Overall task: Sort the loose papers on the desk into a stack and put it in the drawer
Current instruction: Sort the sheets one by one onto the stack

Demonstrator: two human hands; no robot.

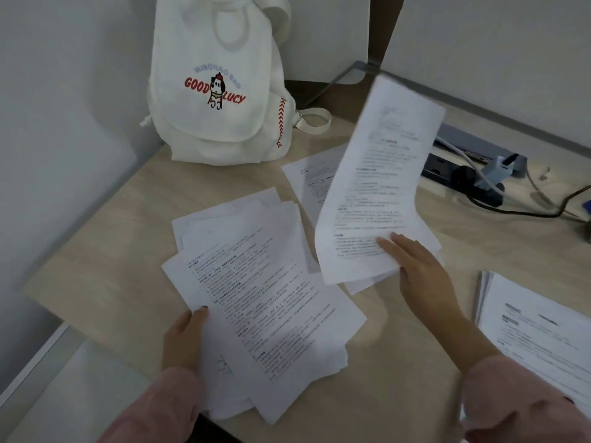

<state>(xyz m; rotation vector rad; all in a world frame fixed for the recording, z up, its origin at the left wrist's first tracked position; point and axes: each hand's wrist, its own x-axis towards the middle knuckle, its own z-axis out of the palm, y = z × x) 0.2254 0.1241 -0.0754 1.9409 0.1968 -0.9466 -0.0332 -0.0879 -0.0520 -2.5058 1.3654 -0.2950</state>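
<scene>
Item: loose papers, counter (105, 266). Left hand (184, 338) pins the fanned pile (265, 302) by its corner, presumably as the gathering base. Right hand (419, 266) pinches lifted sheets (377, 187), likely bound there. Further sheaf (537, 327) at right. Drawer unseen.

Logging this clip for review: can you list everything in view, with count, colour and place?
Desk: one, light wood, fills the frame.
Backpack: one, white with red "GOOD LUCY" print, back left against the wall.
Paper pile: several overlapping white printed sheets, desk centre.
Lifted sheets: a few, white, raised in the right hand.
Flat sheet: one, white, behind the lifted sheets.
Paper stack: one, white, right edge.
Power strip: one, black, back right, with cables plugged in.
Left hand: pink sleeve, holding the pile's left edge.
Right hand: pink sleeve, fingers gripping the lifted sheets.
</scene>
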